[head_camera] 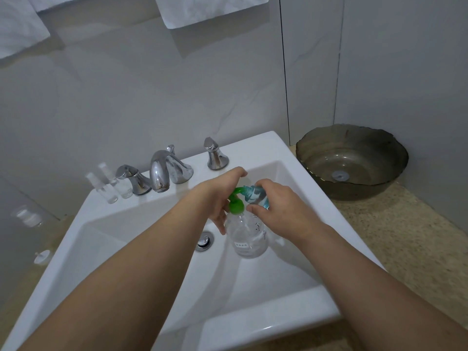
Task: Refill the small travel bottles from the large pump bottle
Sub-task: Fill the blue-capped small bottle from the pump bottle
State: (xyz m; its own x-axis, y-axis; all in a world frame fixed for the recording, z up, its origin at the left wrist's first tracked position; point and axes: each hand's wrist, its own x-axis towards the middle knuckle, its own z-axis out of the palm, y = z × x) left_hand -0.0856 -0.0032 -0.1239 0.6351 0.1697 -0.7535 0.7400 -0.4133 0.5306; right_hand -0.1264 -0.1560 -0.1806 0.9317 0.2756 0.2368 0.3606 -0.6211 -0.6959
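Over the white sink [253, 145], the clear pump bottle [249, 239] stands at centre; the left hand [221, 196] curls around its green pump [236, 202], while the right hand [281, 209] grips a tilted blue travel bottle [258, 196] touching the nozzle. At 10 o'clock, two clear spray bottles [111, 186] stand beside the faucet [162, 173].

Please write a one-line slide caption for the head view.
Over the sink, left hand works green pump; right hand holds blue bottle.

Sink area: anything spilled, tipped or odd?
No spill visible. The pump bottle stands in the sink; the blue travel bottle is tilted to its green nozzle, deliberately. Two clear spray bottles stand upright by the faucet.
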